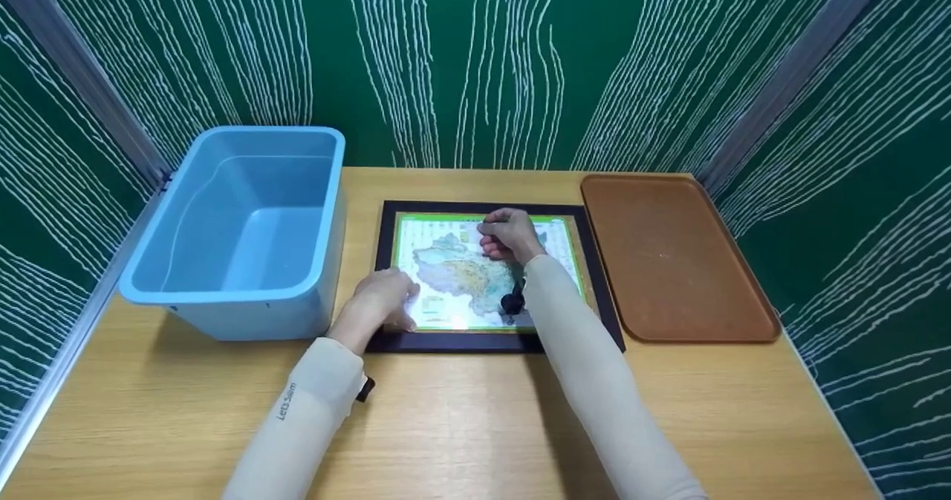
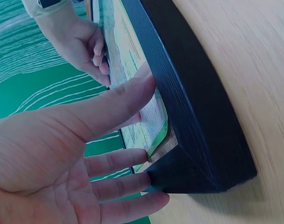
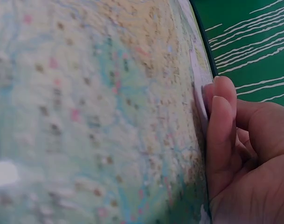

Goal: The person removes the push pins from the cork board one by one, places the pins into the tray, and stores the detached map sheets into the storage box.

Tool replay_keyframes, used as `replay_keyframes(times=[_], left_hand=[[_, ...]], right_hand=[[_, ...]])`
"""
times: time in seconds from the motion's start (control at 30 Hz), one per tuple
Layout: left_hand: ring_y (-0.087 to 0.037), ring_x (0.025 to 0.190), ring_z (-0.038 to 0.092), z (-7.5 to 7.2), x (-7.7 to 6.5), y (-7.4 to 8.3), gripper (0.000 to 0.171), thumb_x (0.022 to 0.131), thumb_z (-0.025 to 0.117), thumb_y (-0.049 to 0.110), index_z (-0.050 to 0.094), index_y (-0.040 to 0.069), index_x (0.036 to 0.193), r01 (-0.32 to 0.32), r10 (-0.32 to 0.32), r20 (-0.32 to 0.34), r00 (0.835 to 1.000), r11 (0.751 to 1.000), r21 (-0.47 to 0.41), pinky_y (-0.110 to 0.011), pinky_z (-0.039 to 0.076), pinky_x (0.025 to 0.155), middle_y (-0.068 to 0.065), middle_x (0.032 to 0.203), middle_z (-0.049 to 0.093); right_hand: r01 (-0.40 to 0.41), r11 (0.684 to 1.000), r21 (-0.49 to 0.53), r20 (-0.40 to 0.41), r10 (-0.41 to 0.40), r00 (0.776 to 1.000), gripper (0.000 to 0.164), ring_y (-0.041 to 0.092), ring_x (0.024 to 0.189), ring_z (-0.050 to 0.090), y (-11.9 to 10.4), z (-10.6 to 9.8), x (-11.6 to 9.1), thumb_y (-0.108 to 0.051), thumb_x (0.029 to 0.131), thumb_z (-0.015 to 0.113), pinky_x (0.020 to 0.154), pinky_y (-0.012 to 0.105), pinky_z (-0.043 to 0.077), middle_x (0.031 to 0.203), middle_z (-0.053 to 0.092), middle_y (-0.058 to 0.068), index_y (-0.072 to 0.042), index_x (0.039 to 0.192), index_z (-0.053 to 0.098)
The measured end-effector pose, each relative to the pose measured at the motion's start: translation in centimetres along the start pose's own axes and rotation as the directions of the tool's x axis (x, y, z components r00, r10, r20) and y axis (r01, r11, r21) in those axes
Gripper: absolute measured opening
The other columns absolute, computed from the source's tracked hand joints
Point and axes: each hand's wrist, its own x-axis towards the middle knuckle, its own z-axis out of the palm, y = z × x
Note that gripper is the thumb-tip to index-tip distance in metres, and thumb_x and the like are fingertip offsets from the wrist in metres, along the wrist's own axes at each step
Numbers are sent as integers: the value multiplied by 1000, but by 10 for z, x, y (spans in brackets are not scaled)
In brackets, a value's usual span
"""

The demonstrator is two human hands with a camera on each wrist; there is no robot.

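A colourful map [image 1: 453,273] with a green border lies flat inside a dark picture frame [image 1: 461,342]. At the frame's near left corner my left hand [image 1: 383,293] rests with its fingers fairly straight. In the left wrist view its thumb [image 2: 132,95] reaches over the map's edge, and the other fingertips are by the corner. My right hand [image 1: 515,234] is over the map's upper part, fingers curled. Between the fingertips it seems to pinch a thin pale piece [image 3: 201,100], seen almost edge-on; its kind cannot be made out. My right forearm hides part of the map.
A deep light-blue bin [image 1: 327,210] stands left of the frame. On the right a brown tray [image 1: 672,262] lies close against the frame's side. All this is on a wooden table [image 1: 446,426], with green, white-streaked walls [image 1: 446,62] at the back and sides.
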Motion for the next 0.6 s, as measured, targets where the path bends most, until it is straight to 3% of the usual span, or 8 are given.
replay_keyframes(times=[0.4,0.6], left_hand=[[-26,90,52,1,-1,-1,36,79,90,26,74,6,104,0,0,-12,1000,1000,-21,-41,47,80,-10,98,62],[-27,100,58,0,-1,1,45,77,91,26,75,8,114,4,-4,-24,1000,1000,-11,-43,50,88,-13,109,66]], right_hand=[[25,999,-48,-9,-25,1000,20,15,53,65,2,3,-2,-15,97,71,48,27,54,80,72,11,-11,114,62],[60,994,-95,-6,-61,998,21,15,52,65,2,2,-3,-15,97,70,46,27,53,78,72,11,-11,114,60]])
